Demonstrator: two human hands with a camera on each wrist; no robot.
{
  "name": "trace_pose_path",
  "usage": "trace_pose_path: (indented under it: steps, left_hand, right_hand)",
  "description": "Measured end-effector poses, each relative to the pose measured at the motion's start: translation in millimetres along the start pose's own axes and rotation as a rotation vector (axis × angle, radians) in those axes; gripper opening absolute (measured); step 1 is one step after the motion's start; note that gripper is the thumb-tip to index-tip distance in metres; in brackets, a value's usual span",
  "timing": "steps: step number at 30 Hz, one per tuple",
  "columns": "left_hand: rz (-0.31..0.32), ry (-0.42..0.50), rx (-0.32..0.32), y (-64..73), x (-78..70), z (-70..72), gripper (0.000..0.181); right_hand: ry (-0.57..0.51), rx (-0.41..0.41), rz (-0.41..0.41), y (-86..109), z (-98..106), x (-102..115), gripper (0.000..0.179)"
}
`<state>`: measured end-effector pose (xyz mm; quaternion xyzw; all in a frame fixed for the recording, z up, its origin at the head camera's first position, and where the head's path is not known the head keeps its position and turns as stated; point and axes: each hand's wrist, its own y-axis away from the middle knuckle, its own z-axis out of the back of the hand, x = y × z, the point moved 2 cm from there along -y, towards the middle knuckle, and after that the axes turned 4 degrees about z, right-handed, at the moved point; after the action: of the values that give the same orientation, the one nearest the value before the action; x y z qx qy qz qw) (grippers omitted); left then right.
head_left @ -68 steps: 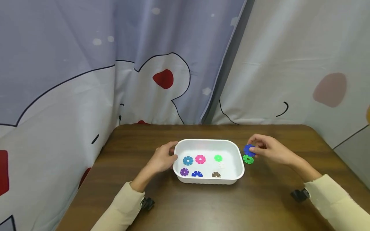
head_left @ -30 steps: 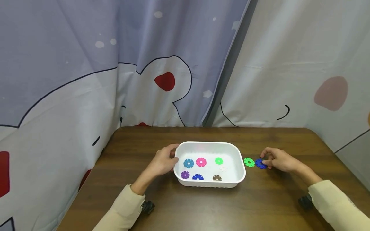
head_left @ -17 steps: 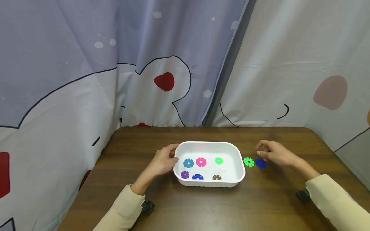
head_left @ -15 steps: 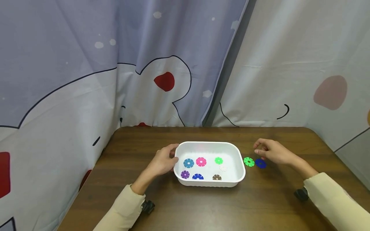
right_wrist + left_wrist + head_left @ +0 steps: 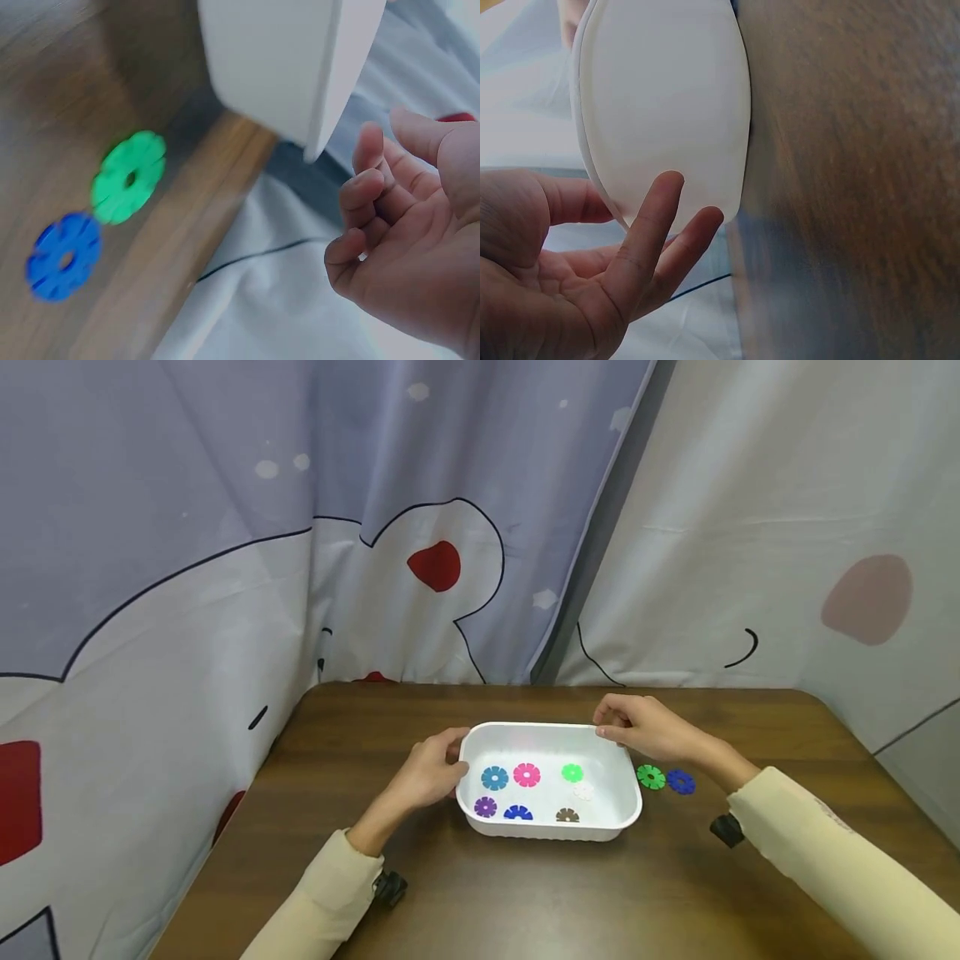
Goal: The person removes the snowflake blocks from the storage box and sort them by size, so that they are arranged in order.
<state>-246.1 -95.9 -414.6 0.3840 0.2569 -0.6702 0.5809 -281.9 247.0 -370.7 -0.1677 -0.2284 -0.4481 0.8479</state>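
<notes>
A white plastic tub sits on the table with several notched flower discs in it. My left hand grips its left end, thumb over the rim and fingers along the outer wall. Over the tub's back right corner hovers my right hand, fingers loosely curled with nothing between them. Right of the tub, a green flower disc and a blue flower disc lie flat, side by side. The right wrist view also shows the green disc and blue disc edge to edge.
Inside the tub lie a teal disc, a pink disc, a light green disc, a white disc, a purple disc, a dark blue disc and a brown disc. A curtain hangs behind the table.
My right hand set the blue disc down right of the green one, let go, then rose and moved left over the tub's corner. My left hand has kept its grip on the tub.
</notes>
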Motion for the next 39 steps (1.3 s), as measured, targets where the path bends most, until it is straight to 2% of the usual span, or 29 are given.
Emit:
trace_pose_path:
  steps: [5, 12, 19, 27, 32, 39]
  left_hand:
    - [-0.007, -0.005, -0.002, -3.9, -6.3, 0.6, 0.057]
    - [-0.012, -0.01, 0.01, -3.6, -11.1, -1.2, 0.057]
    - [-0.022, 0.001, 0.015, -2.7, -12.0, -2.8, 0.056]
    - [-0.02, 0.007, 0.033, 0.7, -14.3, -9.5, 0.057]
    - [-0.029, 0.014, 0.044, 0.3, -13.8, -13.2, 0.056]
    - [-0.045, 0.014, 0.054, -2.0, -15.7, -18.6, 0.056]
  right_hand:
    - [0.022, 0.036, 0.037, -16.6, -5.4, 18.4, 0.02]
    - [0.091, 0.13, 0.112, -34.3, -17.9, 37.5, 0.028]
    - [0.135, 0.241, 0.084, -53.1, -29.4, 56.3, 0.029]
    - [0.229, 0.354, 0.073, -67.1, -50.8, 64.7, 0.028]
    - [0.327, 0.395, 0.084, -71.9, -56.5, 69.3, 0.027]
    - [0.5, 0.455, 0.047, -71.0, -66.3, 72.5, 0.031]
